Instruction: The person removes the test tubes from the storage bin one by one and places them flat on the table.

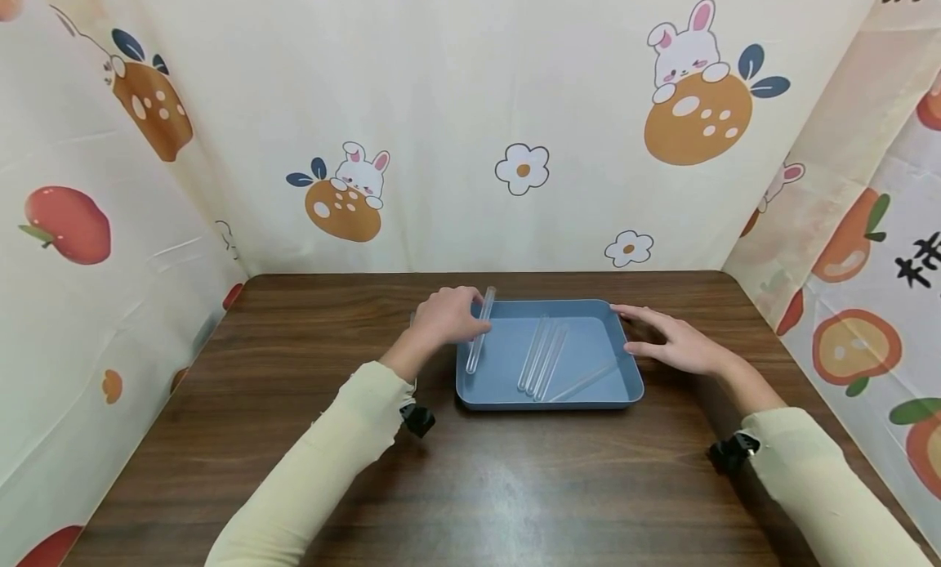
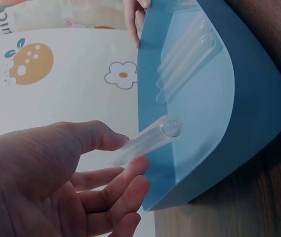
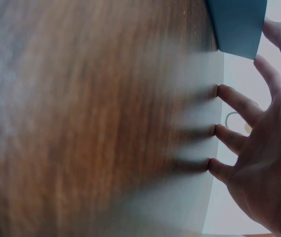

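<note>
My left hand (image 1: 448, 315) pinches a clear test tube (image 2: 152, 138) between thumb and fingers. The tube slants over the left side of a blue tray (image 1: 588, 326), its rounded end low and toward me. Several more clear test tubes (image 1: 542, 359) lie inside the tray, most of them side by side and one (image 1: 584, 381) set apart at an angle near the front right. At the tray's right rim rests my right hand (image 1: 680, 342), thumb and index finger touching the edge. Its other fingers (image 3: 234, 138) are spread with their tips down at the tabletop.
The tray stands on a dark brown wooden table (image 1: 559, 485), toward its far edge. A printed curtain (image 1: 456, 101) with fruit and rabbits hangs close behind the table and along both sides. Each wrist carries a small black camera (image 1: 417, 418).
</note>
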The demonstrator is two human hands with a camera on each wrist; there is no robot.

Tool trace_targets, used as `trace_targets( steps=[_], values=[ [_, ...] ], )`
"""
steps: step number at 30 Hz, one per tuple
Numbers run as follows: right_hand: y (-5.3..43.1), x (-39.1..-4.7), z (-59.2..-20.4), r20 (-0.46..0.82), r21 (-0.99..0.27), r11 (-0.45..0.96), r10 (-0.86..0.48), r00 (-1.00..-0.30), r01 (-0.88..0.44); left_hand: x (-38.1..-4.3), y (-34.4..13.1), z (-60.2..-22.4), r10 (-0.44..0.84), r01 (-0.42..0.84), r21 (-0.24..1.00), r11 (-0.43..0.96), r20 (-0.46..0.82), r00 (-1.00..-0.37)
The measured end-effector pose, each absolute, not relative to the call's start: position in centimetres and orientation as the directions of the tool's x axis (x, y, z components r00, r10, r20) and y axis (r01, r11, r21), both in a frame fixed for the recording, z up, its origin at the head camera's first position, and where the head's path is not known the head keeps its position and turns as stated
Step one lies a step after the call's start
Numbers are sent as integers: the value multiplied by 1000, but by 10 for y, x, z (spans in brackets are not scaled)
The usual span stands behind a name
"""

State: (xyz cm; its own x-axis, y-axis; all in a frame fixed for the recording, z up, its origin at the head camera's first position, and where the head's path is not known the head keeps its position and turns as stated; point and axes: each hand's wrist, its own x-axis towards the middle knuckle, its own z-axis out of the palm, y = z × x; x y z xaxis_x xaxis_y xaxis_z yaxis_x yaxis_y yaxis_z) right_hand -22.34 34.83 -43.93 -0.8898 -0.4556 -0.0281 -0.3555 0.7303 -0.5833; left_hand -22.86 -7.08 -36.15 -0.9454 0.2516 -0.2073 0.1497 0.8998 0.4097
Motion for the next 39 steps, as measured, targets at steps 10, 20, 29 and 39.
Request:
trace_targets(
  steps=[10,20,29,39],
  values=[
    [348,-224,-438,-32,-583,732,-453,-891,-352,-226,-90,-360,232,133,414,900,-200,-952],
    [347,-226,-439,-28,-583,729,-461,-887,-360,-225,-112,-360,219,109,447,888,-201,-955],
    [348,-223,-440,-23,-588,725,-459,-888,-359,-222,-127,-356,195,87,441,893,-206,-959],
    [345,-223,-437,-19,-585,722,-468,-884,-370,-224,-144,-361,179,73,437,897,-206,-962]
  ],
)
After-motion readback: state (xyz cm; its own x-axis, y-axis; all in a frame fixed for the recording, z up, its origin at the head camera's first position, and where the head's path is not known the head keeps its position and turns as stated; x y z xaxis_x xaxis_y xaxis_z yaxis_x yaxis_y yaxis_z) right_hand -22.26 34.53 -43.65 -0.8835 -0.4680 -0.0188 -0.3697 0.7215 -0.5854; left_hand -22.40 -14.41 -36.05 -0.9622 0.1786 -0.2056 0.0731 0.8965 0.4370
